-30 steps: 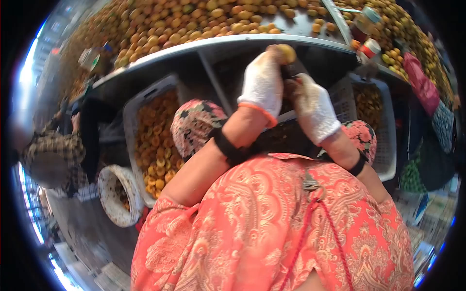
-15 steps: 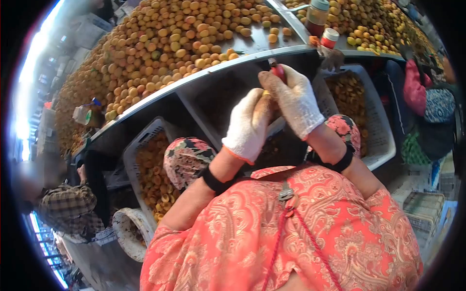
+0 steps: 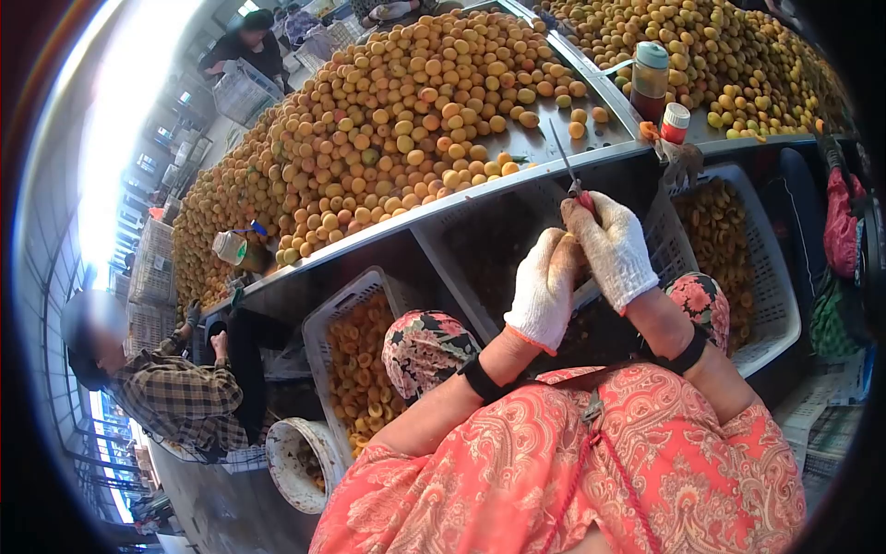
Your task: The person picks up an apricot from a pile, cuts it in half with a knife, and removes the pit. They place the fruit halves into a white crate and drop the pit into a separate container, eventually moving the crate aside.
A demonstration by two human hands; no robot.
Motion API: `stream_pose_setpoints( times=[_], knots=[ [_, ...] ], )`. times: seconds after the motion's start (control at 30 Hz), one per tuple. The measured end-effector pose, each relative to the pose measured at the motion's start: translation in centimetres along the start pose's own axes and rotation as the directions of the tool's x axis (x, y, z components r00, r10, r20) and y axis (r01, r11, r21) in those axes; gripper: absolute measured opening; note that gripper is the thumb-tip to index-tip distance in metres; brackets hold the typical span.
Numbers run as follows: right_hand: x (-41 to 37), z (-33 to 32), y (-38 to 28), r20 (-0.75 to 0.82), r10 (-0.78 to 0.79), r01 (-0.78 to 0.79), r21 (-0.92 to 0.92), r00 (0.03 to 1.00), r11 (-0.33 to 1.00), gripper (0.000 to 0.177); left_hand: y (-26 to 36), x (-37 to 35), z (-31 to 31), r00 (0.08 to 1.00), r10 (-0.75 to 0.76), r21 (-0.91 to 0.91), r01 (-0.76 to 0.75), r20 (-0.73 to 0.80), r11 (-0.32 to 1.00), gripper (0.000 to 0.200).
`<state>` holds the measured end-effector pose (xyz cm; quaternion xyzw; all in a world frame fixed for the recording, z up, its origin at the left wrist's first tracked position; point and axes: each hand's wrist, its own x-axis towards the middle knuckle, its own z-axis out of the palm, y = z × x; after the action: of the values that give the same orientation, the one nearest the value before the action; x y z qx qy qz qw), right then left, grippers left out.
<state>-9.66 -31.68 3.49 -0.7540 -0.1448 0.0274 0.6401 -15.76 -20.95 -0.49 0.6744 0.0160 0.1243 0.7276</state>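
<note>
My right hand (image 3: pixel 614 247), in a stained white knit glove, is closed around the red handle of a knife (image 3: pixel 561 152). Its thin blade points up and away toward the metal table edge. Beside it, my left hand (image 3: pixel 544 291), gloved the same way, has its fingers pressed together against the right fingertips. A sliver of yellow-orange apricot (image 3: pixel 573 238) shows between the fingers; most of it is hidden by the gloves. Both hands are above dark bins below the table's rim, in front of a large heap of whole apricots (image 3: pixel 397 120).
Crates of split apricots stand left (image 3: pixel 318 332) and right (image 3: pixel 784 309) of my knees. A white bucket (image 3: pixel 281 462) is at lower left. On the table are a teal-lidded jar (image 3: pixel 651 69) and a red, white-capped container (image 3: pixel 676 123). A person in a checked shirt (image 3: pixel 189 392) sits at left.
The view has swung left, so the table and people at left show more fully. The knife blade now stands out clearly. Both hands remain together, holding as before.
</note>
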Motion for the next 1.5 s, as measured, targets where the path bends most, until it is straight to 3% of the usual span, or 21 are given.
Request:
stream_pose_setpoints(
  times=[0.1,0.17,0.23,0.3,0.43,0.5,0.57,0.6,0.7,0.77,0.8,0.9,0.93,1.03,1.07,1.13,1.17,1.23,1.3,1.37,1.5],
  knots=[
    [-0.2,0.6,-0.3,-0.022,-0.028,0.027,-0.023,0.999,0.999,0.025,0.0,0.0,0.4,0.991,-0.135,-0.194,0.132,0.001,0.972,0.026],
    [-0.2,1.0,-0.2,-0.047,-0.075,0.071,-0.088,0.996,0.994,0.023,0.7,0.0,1.7,0.934,-0.350,-0.583,0.248,-0.067,0.774,0.026],
    [-0.2,1.2,-0.2,-0.064,-0.179,0.170,-0.126,0.982,0.977,0.020,1.7,0.5,1.9,0.911,-0.411,-0.641,0.296,-0.034,0.708,0.031],
    [-0.2,1.4,0.4,-0.072,-0.254,0.239,-0.178,0.964,0.955,0.016,3.6,0.1,2.6,0.780,-0.626,-0.796,0.394,0.025,0.459,0.040],
    [-0.3,1.4,1.0,-0.011,-0.454,0.419,-0.366,0.891,0.831,0.017,3.5,0.1,1.5,0.614,-0.786,-0.677,0.609,0.073,0.413,0.048],
    [-0.2,1.2,0.9,0.003,-0.504,0.477,-0.326,0.864,0.816,0.017,0.8,0.8,-0.7,0.622,-0.780,-0.652,0.619,0.067,0.438,0.051],
    [-0.2,1.0,1.0,-0.002,-0.519,0.501,-0.258,0.854,0.826,0.013,-3.8,1.4,-5.0,0.762,-0.429,-0.612,0.646,0.484,0.457,0.052],
    [-0.2,1.1,0.6,0.018,-0.562,0.546,-0.263,0.827,0.795,0.014,-0.5,1.9,-1.6,0.680,-0.733,-0.652,0.562,0.015,0.509,0.049],
    [0.0,2.2,1.2,0.160,-0.615,0.634,-0.269,0.772,0.725,0.019,1.0,1.8,-0.7,0.731,-0.682,-0.818,0.390,-0.003,0.422,0.043],
    [-0.7,1.8,-0.4,0.092,-0.423,0.432,-0.223,0.902,0.874,0.016,-0.3,1.0,-3.2,0.771,-0.619,-0.745,0.500,0.150,0.443,0.043],
    [-0.5,1.6,0.5,0.065,-0.301,0.303,-0.019,0.951,0.953,0.015,0.5,1.1,-3.5,0.742,-0.659,-0.727,0.520,0.123,0.449,0.045],
    [-0.1,1.1,1.6,0.269,-0.093,0.103,-0.025,0.959,0.994,0.017,0.8,0.5,-3.1,0.820,-0.560,-0.597,0.509,0.117,0.620,0.050],
    [-0.6,1.4,1.5,0.238,-0.104,0.110,-0.012,0.966,0.994,0.014,1.5,0.9,-2.9,0.786,-0.616,-0.533,0.540,0.043,0.651,0.051],
    [-0.6,1.7,1.9,0.204,-0.102,0.099,0.021,0.974,0.995,0.011,-0.3,1.0,-2.9,0.976,-0.148,-0.196,0.116,-0.162,0.974,0.044],
    [-0.9,2.1,1.6,0.193,-0.162,0.161,0.019,0.968,0.987,0.007,-0.5,0.8,-3.3,0.975,-0.144,-0.194,0.110,-0.170,0.975,0.044],
    [-1.1,1.7,1.3,0.223,-0.152,0.158,-0.011,0.963,0.987,0.005,1.9,0.0,-4.4,0.975,0.089,0.351,-0.011,-0.205,0.936,0.034],
    [-1.2,1.8,0.8,0.247,-0.143,0.157,-0.039,0.959,0.987,0.004,3.0,-0.4,-4.4,0.977,0.089,0.404,-0.002,-0.196,0.915,0.027],
    [-1.3,2.0,0.0,0.291,-0.053,0.037,0.061,0.955,0.997,0.011,2.2,-0.3,-4.7,0.973,0.175,0.379,-0.107,-0.151,0.919,0.023],
    [-1.4,2.7,-0.2,0.243,-0.141,0.130,0.062,0.960,0.990,0.014,2.5,-0.6,-5.3,0.972,0.197,0.384,-0.135,-0.126,0.913,0.020],
    [-1.4,2.3,-1.2,0.375,0.007,-0.071,0.157,0.927,0.985,0.019,2.5,-1.0,-5.5,0.970,0.221,0.412,-0.162,-0.100,0.897,0.019],
    [-2.7,3.1,-2.8,0.390,-0.010,-0.076,0.205,0.921,0.976,0.020,2.8,-1.4,-5.4,0.994,-0.009,0.098,0.021,-0.113,0.995,0.027]
  ],
)
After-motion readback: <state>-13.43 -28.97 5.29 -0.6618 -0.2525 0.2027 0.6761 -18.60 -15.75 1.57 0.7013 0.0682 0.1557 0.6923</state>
